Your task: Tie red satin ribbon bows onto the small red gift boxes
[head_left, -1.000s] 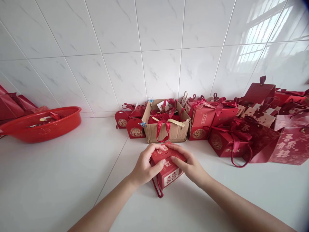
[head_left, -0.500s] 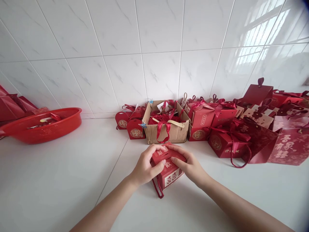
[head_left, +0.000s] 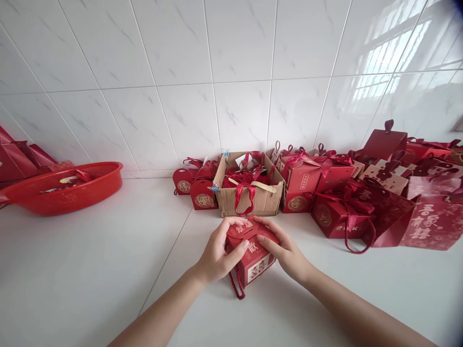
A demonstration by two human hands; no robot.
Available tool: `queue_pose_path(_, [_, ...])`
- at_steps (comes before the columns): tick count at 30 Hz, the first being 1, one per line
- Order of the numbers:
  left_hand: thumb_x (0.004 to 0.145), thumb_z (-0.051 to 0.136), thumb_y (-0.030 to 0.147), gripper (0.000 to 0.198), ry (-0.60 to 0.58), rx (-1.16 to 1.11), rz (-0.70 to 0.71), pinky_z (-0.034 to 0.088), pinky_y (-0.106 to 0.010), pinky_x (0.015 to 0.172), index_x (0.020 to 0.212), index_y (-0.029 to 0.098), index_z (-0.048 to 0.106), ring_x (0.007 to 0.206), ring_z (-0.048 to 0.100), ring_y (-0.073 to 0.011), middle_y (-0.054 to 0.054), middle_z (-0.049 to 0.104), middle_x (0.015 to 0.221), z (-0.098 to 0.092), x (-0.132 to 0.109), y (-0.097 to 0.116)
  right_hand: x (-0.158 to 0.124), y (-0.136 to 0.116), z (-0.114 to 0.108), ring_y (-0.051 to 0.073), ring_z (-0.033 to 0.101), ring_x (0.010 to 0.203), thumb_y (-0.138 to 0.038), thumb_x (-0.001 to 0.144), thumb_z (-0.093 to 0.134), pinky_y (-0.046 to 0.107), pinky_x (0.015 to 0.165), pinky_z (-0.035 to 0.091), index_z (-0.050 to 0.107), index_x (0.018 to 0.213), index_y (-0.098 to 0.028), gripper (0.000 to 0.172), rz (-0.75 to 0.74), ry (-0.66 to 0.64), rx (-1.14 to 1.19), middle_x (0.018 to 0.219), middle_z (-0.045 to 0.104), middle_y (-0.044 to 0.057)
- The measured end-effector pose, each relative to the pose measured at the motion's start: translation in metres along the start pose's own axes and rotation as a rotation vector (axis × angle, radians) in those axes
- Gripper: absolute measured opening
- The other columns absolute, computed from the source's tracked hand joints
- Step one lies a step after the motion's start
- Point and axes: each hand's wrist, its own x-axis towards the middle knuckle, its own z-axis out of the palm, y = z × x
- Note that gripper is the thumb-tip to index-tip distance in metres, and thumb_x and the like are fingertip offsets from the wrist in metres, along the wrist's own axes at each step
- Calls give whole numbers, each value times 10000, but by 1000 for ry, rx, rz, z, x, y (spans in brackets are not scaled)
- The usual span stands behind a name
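A red gift box [head_left: 253, 255] with pale lettering stands on the white surface in front of me. Its top flaps are folded over and meet near the middle. From its left side a twisted dark red cord handle [head_left: 238, 284] hangs down to the surface. My left hand [head_left: 220, 253] wraps the box's left side, thumb on the top and fingertips at the far edge. On the other side my right hand [head_left: 285, 248] grips the box the same way, its thumb lying on the top flap. The far side of the box is hidden.
A cardboard box [head_left: 249, 205] of red ribbons stands behind, near the tiled wall [head_left: 242, 111]. Small red boxes [head_left: 203, 195] sit left of it. More red gift boxes [head_left: 334, 217] and bags [head_left: 432, 221] crowd the right. A red plastic basin [head_left: 72, 195] lies far left.
The top flaps of the gift box lie slightly flatter and closer together under my fingers. Both hands keep nearly the same place, and the view has tilted slightly.
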Motion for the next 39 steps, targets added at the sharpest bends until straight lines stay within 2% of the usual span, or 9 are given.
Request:
queue_pose_path(3, [859,549,276,296,0,31,3,439,-354,944,1125,211,435,1096,541,-213,-89,548,1170,-1,0,0,0,-1,-2,236,508,1188,-375,867,558,386,1005,413,513,1241,-268,392,17,4,21,1295,547,48])
queue_pose_path(7, [877,518,311,241,33,11,48,459,-359,910,1077,202,439,1049,559,-216,-79,553,1036,-4,-2,-2,1,0,-6,241,503,1191,-359,838,583,387,969,443,483,1244,-260,429,56,26,53,1310,522,70])
queue_pose_path(13, [916,451,347,233,161,-73,112,499,-323,778,1104,218,409,946,596,-200,-34,536,869,-6,-7,-10,8,5,-17,242,440,1255,-392,778,666,372,977,434,496,1213,-259,486,99,77,45,1334,496,78])
queue_pose_path(18, [942,388,360,200,223,-113,122,490,-270,625,1073,213,424,826,594,-177,-31,546,825,-3,-7,-13,13,-1,-26,270,569,1106,-433,701,736,373,877,494,531,1174,-226,556,231,169,31,1278,551,101])
queue_pose_path(27, [954,318,389,278,189,-157,159,513,-301,648,1005,187,502,867,610,-200,-49,569,817,0,-10,-14,15,-10,-31,248,647,962,-411,712,741,318,764,520,540,1114,-191,501,312,237,94,1051,674,102])
queue_pose_path(30, [950,302,411,306,227,-187,83,511,-298,635,935,186,509,850,609,-196,-47,565,815,-1,-6,-12,15,-11,-30,228,656,911,-416,729,726,303,748,513,572,1071,-177,444,306,213,100,997,691,93])
queue_pose_path(34, [890,438,392,207,352,-91,-233,478,-266,594,941,199,492,726,585,-159,0,535,750,-2,12,-21,14,-14,-29,206,657,856,-430,750,700,286,738,501,622,951,-157,348,273,168,91,940,704,83])
queue_pose_path(36, [831,517,384,252,345,-25,-368,458,-260,565,993,192,503,658,566,-149,12,536,730,-4,23,-28,14,-15,-28,203,654,848,-428,745,704,283,733,498,624,944,-156,346,269,170,91,931,705,80])
queue_pose_path(39, [765,584,417,348,301,5,-415,440,-263,563,1008,170,550,600,536,-140,25,523,679,-6,37,-31,14,-13,-29,202,650,853,-428,742,704,282,737,495,626,950,-159,350,263,164,107,943,705,80])
